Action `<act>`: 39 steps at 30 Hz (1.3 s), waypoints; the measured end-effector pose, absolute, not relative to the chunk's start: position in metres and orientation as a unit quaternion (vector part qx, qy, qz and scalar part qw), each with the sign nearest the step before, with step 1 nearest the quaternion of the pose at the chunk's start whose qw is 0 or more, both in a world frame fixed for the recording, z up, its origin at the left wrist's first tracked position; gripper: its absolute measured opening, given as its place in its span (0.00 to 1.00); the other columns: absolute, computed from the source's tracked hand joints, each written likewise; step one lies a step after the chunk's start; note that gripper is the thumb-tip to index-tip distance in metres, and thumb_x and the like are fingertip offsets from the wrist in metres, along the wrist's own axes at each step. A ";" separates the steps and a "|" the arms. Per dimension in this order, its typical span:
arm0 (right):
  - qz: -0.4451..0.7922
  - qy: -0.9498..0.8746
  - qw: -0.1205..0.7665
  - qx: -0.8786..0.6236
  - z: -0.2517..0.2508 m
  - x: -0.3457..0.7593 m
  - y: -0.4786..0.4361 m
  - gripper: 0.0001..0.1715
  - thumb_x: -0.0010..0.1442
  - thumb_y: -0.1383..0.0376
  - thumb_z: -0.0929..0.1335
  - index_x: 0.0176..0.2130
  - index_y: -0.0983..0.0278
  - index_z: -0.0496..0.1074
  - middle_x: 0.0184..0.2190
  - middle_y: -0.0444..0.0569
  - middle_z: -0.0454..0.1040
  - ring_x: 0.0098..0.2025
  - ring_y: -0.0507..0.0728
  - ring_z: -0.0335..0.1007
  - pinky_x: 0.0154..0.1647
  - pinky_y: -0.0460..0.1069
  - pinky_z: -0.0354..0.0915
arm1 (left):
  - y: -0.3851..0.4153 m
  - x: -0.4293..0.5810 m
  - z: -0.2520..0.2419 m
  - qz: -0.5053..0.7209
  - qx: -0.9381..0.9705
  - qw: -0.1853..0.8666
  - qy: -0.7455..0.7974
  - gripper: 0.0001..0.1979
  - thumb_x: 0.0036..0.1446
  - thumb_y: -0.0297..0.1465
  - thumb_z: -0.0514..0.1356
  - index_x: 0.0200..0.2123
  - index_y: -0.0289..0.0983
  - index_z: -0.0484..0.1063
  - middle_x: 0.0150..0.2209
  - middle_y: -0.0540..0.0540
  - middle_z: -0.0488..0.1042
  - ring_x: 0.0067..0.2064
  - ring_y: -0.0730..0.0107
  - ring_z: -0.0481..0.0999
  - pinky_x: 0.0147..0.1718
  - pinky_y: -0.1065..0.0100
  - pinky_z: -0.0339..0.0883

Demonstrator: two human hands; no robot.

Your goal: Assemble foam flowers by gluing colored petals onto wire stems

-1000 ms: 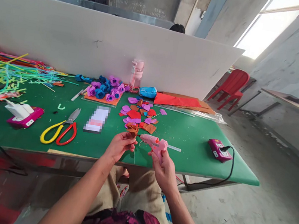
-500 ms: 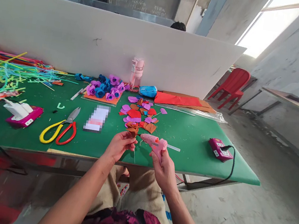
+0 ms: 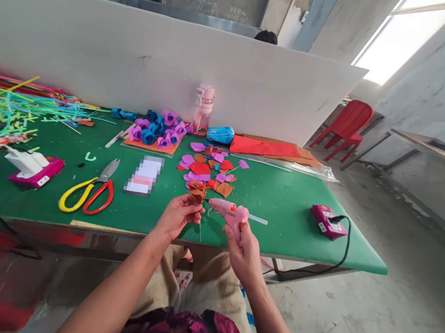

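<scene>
The brown paper flower (image 3: 198, 189) sits in the left hand (image 3: 174, 216), its thumb and fingers pinching the base, over the near part of the green table (image 3: 294, 217). From my remote post I see scissors (image 3: 92, 187) left of that hand and, right of it, a pink glue gun (image 3: 228, 212) gripped by the right hand (image 3: 244, 247). I can't quite tell whether its nozzle touches the flower. Loose petals (image 3: 200, 168) lie just beyond the left hand; a thin wire (image 3: 200, 231) hangs below its fingers.

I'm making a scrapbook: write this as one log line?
left hand: brown paper; right hand: pink glue gun, pointed at paper; scissors: on table
</scene>
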State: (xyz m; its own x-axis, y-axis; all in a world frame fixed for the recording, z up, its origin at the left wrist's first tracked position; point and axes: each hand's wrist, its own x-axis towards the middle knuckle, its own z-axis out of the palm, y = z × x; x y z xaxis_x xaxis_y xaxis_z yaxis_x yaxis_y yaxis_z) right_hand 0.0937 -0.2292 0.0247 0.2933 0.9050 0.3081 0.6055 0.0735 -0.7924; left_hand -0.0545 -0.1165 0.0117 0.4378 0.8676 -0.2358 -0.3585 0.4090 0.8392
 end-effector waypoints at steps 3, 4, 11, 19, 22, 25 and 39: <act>0.175 -0.568 0.458 -0.661 0.023 0.094 -0.229 0.25 0.62 0.59 0.60 0.55 0.67 0.61 0.38 0.54 0.76 0.39 0.59 0.74 0.38 0.49 0.67 | -0.117 -0.055 0.011 0.400 0.368 0.765 0.346 0.16 0.37 0.27 0.69 0.31 0.32 0.68 0.24 0.46 0.75 0.20 0.78 0.69 0.19 0.75 0.64; 0.178 -0.569 0.456 -0.661 0.022 0.094 -0.230 0.24 0.62 0.59 0.60 0.55 0.67 0.61 0.38 0.53 0.76 0.38 0.58 0.74 0.37 0.49 0.67 | -0.117 -0.055 0.011 0.400 0.369 0.764 0.346 0.16 0.37 0.27 0.69 0.31 0.32 0.68 0.24 0.46 0.75 0.20 0.78 0.69 0.19 0.75 0.64; 0.170 -0.553 0.481 -0.659 0.030 0.093 -0.239 0.19 0.62 0.59 0.60 0.49 0.66 0.66 0.33 0.50 0.76 0.30 0.56 0.71 0.31 0.48 0.66 | -0.116 -0.055 0.008 0.398 0.378 0.762 0.344 0.15 0.39 0.29 0.69 0.31 0.32 0.69 0.25 0.46 0.75 0.21 0.78 0.70 0.20 0.75 0.64; 0.186 -0.569 0.484 -0.638 0.031 0.086 -0.237 0.15 0.62 0.60 0.60 0.46 0.65 0.66 0.33 0.49 0.76 0.32 0.55 0.71 0.33 0.48 0.66 | -0.117 -0.056 0.007 0.402 0.403 0.749 0.339 0.16 0.40 0.30 0.68 0.34 0.33 0.70 0.25 0.48 0.74 0.22 0.78 0.70 0.22 0.74 0.65; 0.179 -0.577 0.476 -0.639 0.029 0.084 -0.236 0.16 0.62 0.60 0.60 0.46 0.65 0.65 0.35 0.51 0.76 0.34 0.56 0.72 0.35 0.48 0.66 | -0.117 -0.056 0.006 0.405 0.407 0.748 0.334 0.16 0.40 0.30 0.68 0.35 0.33 0.70 0.25 0.49 0.74 0.22 0.79 0.70 0.22 0.74 0.66; 0.177 -0.579 0.477 -0.637 0.029 0.083 -0.234 0.17 0.62 0.60 0.60 0.48 0.66 0.65 0.36 0.52 0.76 0.36 0.57 0.73 0.36 0.48 0.66 | -0.117 -0.055 0.007 0.403 0.406 0.749 0.333 0.16 0.40 0.30 0.68 0.35 0.33 0.70 0.25 0.49 0.73 0.21 0.79 0.69 0.22 0.74 0.65; 0.177 -0.586 0.483 -0.626 0.027 0.081 -0.226 0.17 0.62 0.61 0.60 0.49 0.64 0.63 0.37 0.50 0.76 0.35 0.56 0.72 0.37 0.49 0.67 | -0.117 -0.056 0.008 0.404 0.403 0.754 0.325 0.16 0.40 0.29 0.68 0.34 0.33 0.71 0.25 0.49 0.73 0.21 0.79 0.70 0.22 0.74 0.65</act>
